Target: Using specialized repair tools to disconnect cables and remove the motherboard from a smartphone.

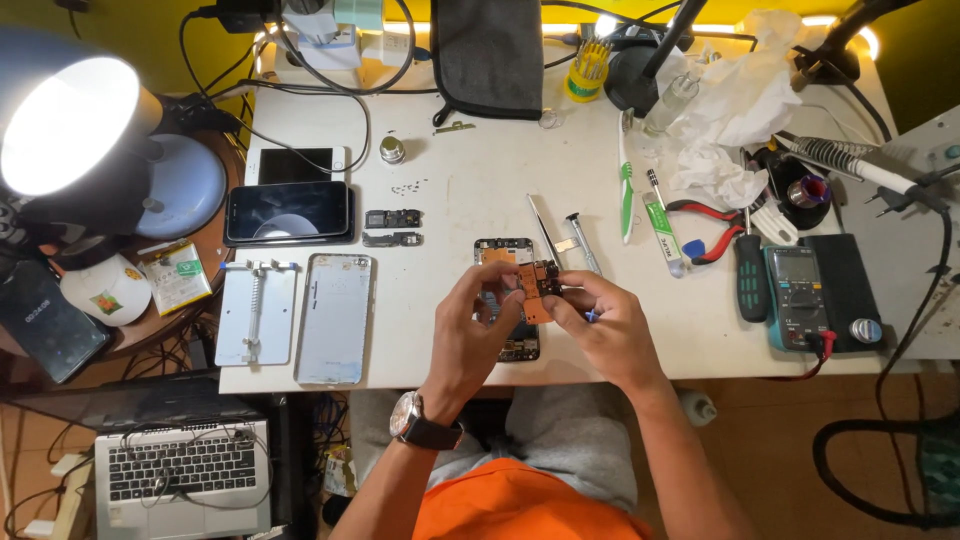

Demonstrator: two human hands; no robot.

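An opened phone body (497, 252) lies face down near the front edge of the white table (450, 190). Both my hands hover over it and pinch a small circuit board (541, 285) with orange and dark parts. My left hand (478, 318), with a wristwatch, grips the board's left side. My right hand (598, 322) holds its right side, and a small blue-tipped thing shows under its fingers. Most of the phone body is hidden by my hands.
A silver back cover (335, 318) and a metal holder plate (256, 312) lie at the left front, two phones (288, 211) behind them. Tweezers (545, 226), a screwdriver (582, 240), pliers (712, 228), a multimeter (797, 295), and a soldering iron (850, 165) sit to the right. A lamp (70, 125) shines at far left.
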